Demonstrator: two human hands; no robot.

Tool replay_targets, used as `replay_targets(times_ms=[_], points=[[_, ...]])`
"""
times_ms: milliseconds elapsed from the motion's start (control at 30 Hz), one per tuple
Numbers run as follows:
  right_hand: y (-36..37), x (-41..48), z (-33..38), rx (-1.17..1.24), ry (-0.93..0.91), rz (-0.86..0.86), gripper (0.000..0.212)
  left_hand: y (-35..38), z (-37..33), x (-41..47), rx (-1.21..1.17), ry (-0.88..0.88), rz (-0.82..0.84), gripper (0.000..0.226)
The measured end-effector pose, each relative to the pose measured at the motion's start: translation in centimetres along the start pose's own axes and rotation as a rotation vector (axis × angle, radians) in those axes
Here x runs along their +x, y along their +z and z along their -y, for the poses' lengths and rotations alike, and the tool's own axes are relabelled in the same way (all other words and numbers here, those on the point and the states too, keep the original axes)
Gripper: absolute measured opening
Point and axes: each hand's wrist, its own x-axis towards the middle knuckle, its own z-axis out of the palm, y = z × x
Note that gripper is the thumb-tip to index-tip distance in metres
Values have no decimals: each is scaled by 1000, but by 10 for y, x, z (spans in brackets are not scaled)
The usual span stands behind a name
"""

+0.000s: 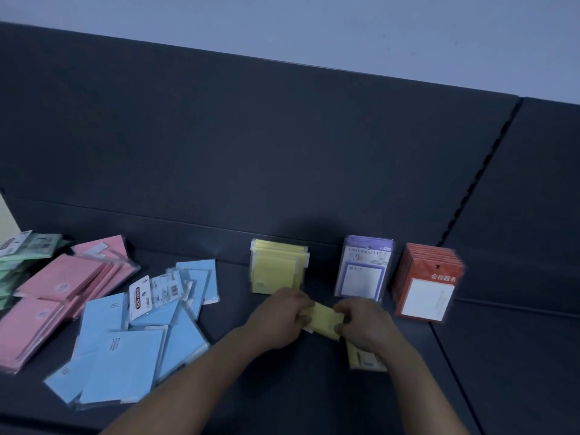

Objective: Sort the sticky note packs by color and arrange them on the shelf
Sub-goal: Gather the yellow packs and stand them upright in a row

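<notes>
1. Your two forearms come in from the bottom edge, one from 7 o'clock and one from 5 o'clock, and meet low in the middle of the dark shelf (282,397).
2. Your left hand (281,317) lies back-up, fingers curled over the left end of a yellow pack (323,318). Your right hand (365,321) mirrors it on the right end. Each grip pinches that pack, thumbs hidden under it.
3. The held yellow pack sits between your hands, low over the shelf; whether it touches the surface cannot be told. Its long axis runs roughly from 10 to 4 o'clock, though the picture is blurred there.
4. At 5 o'clock from your hands, a second yellow pack (361,359) lies flat, partly under your right wrist.
5. At 9 o'clock, well apart, a loose blue pile (125,356) lies in overlapping packs, one white label side up.
6. Further out at 9 to 10 o'clock lie the pink pile (59,293) and, at the left edge, the green pile (22,255).
7. Just beyond your left hand, at 11 o'clock, a yellow row (276,265) stands upright, faces toward you.
8. At 1 o'clock stands the purple row (364,271), and at 2 o'clock the orange row (426,287), both upright and apart from each other.
9. Behind all three rows rises the dark back panel (282,152).
</notes>
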Motion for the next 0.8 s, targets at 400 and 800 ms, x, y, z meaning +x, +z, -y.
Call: replay_targets(times_ms=[400,800], points=[[0,-29,-15,-9,64,64,43,-2,-14,0,240,-35,117,56],[8,-28,2,835,239,164,40,-18,2,-19,-592,-295,-75,38]])
